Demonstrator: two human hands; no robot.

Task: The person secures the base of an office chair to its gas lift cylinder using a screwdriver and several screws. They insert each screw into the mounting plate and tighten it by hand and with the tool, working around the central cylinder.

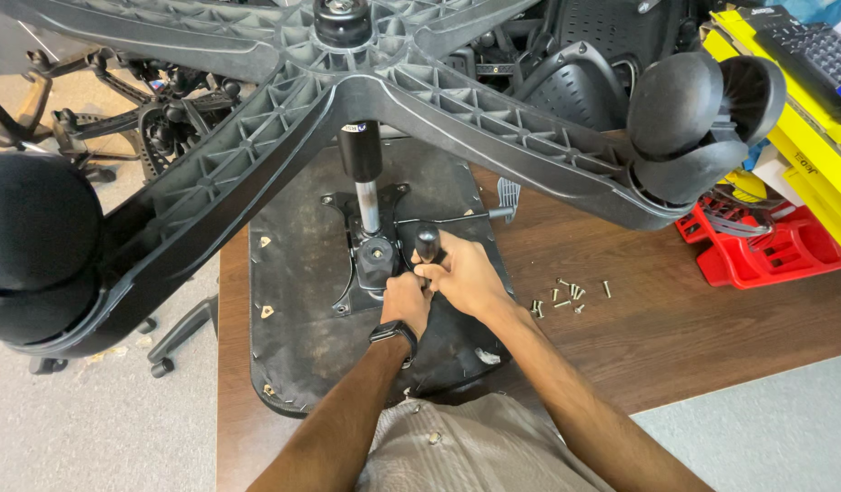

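Both hands closed at the upturned seat's (293, 346) mechanism: right hand (461, 273) gripping a black-handled tool (427, 243), left hand (407, 303) clenched at its seven o'clock, contents unseen.

Brown wooden table (657, 328) with chair parts on it

The upside-down black chair seat (302, 301) sits at the frame's centre-left, a little scatter of loose screws (569, 296) lies right of centre, and a red plastic tray (766, 251) is over at the right edge.
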